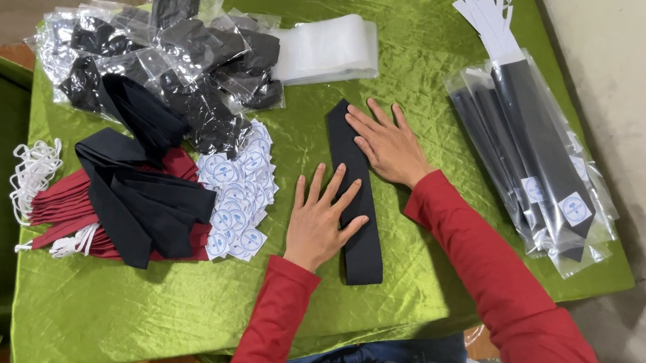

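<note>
- My left hand (320, 220) lies flat, fingers spread, gripping nothing, fingertips on the long flat black fabric tie (354, 192).
- My right hand (390, 145) is flat and open too, pressing the tie's upper part.
- Tie lies at mid-table on the shiny green satin tablecloth (159, 309).
- Just left: pile of round white stickers (241, 193).
- Further left: folded black and red fabric strips (128, 195), bagged black items (166, 55).
- Far right: clear sleeves holding packed black ties (535, 162).
</note>
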